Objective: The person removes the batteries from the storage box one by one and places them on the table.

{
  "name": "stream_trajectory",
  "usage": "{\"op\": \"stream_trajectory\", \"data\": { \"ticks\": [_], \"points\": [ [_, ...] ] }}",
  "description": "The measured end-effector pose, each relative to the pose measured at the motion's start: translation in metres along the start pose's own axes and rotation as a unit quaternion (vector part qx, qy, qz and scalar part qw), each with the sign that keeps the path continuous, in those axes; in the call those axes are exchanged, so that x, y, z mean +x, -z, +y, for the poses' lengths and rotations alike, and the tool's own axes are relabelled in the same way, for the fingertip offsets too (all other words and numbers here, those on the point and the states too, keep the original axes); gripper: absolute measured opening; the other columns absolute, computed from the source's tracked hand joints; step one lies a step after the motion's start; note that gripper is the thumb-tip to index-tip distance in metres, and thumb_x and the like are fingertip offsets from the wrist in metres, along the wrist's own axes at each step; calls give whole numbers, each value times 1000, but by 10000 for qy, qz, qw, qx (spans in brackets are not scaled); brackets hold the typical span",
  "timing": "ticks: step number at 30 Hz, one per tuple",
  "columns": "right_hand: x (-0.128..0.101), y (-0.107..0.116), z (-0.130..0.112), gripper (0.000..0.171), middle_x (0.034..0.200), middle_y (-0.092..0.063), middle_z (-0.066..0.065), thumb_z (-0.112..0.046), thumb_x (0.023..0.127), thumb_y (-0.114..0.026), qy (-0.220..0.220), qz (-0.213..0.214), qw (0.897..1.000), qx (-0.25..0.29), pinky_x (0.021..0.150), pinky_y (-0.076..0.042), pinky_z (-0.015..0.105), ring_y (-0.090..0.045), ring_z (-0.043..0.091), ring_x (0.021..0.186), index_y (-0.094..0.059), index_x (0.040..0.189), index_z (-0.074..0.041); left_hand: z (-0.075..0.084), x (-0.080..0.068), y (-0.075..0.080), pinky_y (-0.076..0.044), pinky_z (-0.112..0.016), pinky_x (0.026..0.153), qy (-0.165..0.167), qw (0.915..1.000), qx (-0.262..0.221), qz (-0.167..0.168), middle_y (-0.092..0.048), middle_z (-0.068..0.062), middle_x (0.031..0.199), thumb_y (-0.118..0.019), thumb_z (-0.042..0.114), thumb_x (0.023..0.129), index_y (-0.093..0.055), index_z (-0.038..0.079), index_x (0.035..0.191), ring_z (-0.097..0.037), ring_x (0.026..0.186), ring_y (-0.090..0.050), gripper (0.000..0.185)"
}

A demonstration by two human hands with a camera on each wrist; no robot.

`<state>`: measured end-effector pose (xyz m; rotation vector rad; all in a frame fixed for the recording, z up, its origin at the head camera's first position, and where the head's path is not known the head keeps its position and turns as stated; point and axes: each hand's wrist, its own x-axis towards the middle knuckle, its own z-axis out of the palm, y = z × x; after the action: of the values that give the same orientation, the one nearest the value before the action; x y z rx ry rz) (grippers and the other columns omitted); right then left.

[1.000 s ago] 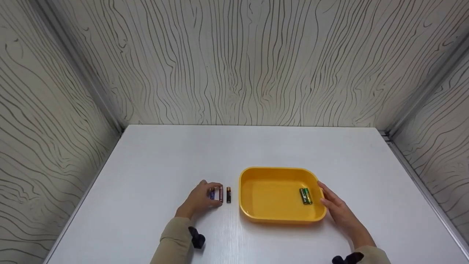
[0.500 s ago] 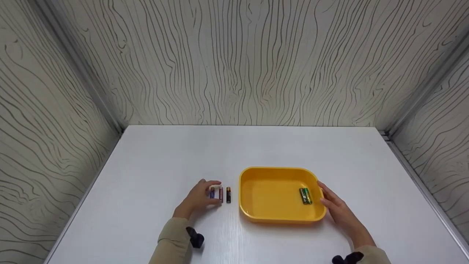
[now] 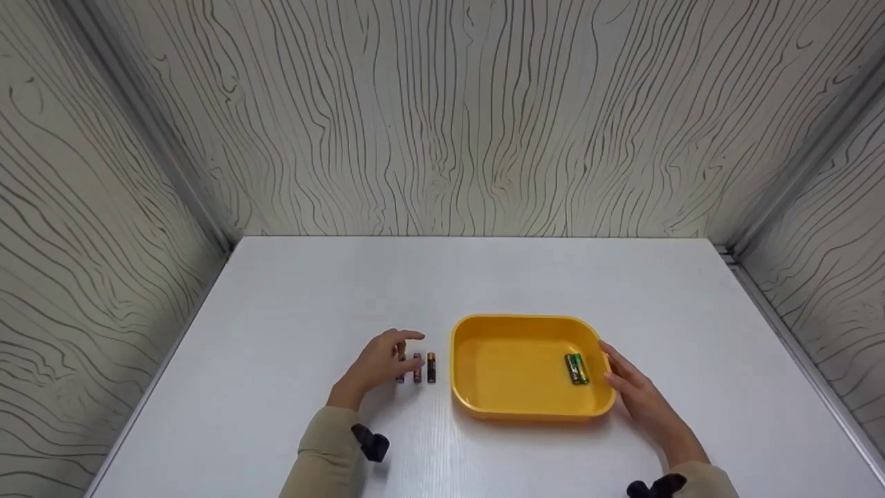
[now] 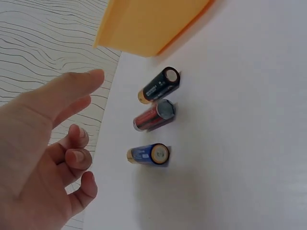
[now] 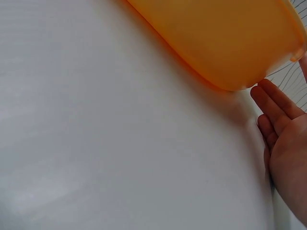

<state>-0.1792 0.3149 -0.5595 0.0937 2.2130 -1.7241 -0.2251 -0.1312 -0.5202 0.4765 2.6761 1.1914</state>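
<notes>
Three batteries, the blue battery [image 4: 147,155], red battery [image 4: 153,115] and black battery [image 4: 159,85], are laid parallel on the table [image 3: 290,311] just beyond the loosely spread, empty left hand [image 3: 379,364], while the flat right hand [image 3: 639,398] is rested against the yellow tray [image 3: 484,408].

Lab booth: wood-grain walls [image 3: 442,117], white table [image 3: 484,277]

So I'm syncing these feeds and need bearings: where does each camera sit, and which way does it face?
Head: looks forward and down from above the white table at the yellow plastic tray; both sleeves show, left hand and right hand.
Left wrist: low beside the left hand, facing three small cylindrical batteries lying apart on the table.
Right wrist: low, facing the tray's outer wall; right fingers show.
Shared: all three views show the tray.
</notes>
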Motion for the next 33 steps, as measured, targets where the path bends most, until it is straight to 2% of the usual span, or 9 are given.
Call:
{"op": "stream_trajectory", "data": {
  "ticks": [9,14,17,20,22,25,27,29,33],
  "points": [
    [0,-1,2,62,165,-6,1,-37,99,-49,22,111,9998,-160,118,-9,41,-2,24,154,-20,154,-30,26,3,-1,-37,-18,61,-235,9997,-42,-73,-56,-11,86,-69,26,89,-63,13,125,-12,76,-44,39],
    [0,-1,2,61,165,-7,1,-35,99,-48,79,39,9999,-68,120,-7,43,-17,-16,141,-21,154,-31,41,4,-6,-36,-17,61,-423,9990,-48,-156,-55,-6,83,-68,27,89,-63,12,126,-11,73,-43,40],
    [0,-1,2,61,165,-6,3,-33,100,-48,129,15,9999,-20,121,-5,46,-14,-9,146,-21,154,-29,49,6,-12,-36,-17,61,-551,9982,-96,-207,-53,-3,81,-68,27,89,-63,10,126,-10,72,-42,40],
    [1,-2,1,61,165,-6,3,-33,99,-49,135,58,9999,-49,121,-6,47,-4,21,154,-22,154,-29,55,9,-18,-35,-16,61,-669,9974,-92,-241,-53,-1,81,-69,27,89,-64,9,124,-9,72,-43,40],
    [1,-2,1,62,165,-5,3,-33,100,-49,128,42,9999,-57,121,-5,48,0,29,153,-21,154,-28,60,10,-22,-35,-17,63,-797,9965,-53,-251,-55,-5,81,-69,26,89,-65,9,123,-12,74,-45,38],
    [1,-2,0,62,165,-5,1,-35,99,-49,95,78,9999,-106,121,-6,45,-1,26,153,-21,154,-29,66,13,-30,-35,-17,66,-920,9952,28,-337,-59,-13,84,-69,27,89,-66,10,122,-13,75,-46,37],
    [1,-1,0,62,165,-5,-1,-36,99,-48,69,93,9998,-146,120,-7,43,-4,13,154,-20,154,-31,71,15,-35,-35,-17,67,-972,9944,40,-405,-60,-15,84,-69,27,89,-66,11,122,-13,74,-46,37],
    [1,-1,0,61,165,-7,-3,-37,99,-49,28,135,9998,-159,119,-8,40,-9,1,150,-21,153,-33,75,18,-40,-35,-16,66,-922,9945,28,-502,-58,-10,82,-68,28,89,-65,13,123,-9,73,-44,37],
    [1,-2,1,61,165,-7,-2,-37,99,-49,16,142,9998,-161,119,-9,41,-8,6,152,-22,153,-33,84,23,-49,-36,-15,65,-838,9945,-10,-626,-50,4,77,-68,29,89,-66,16,122,-4,71,-42,36]
  ]
}}
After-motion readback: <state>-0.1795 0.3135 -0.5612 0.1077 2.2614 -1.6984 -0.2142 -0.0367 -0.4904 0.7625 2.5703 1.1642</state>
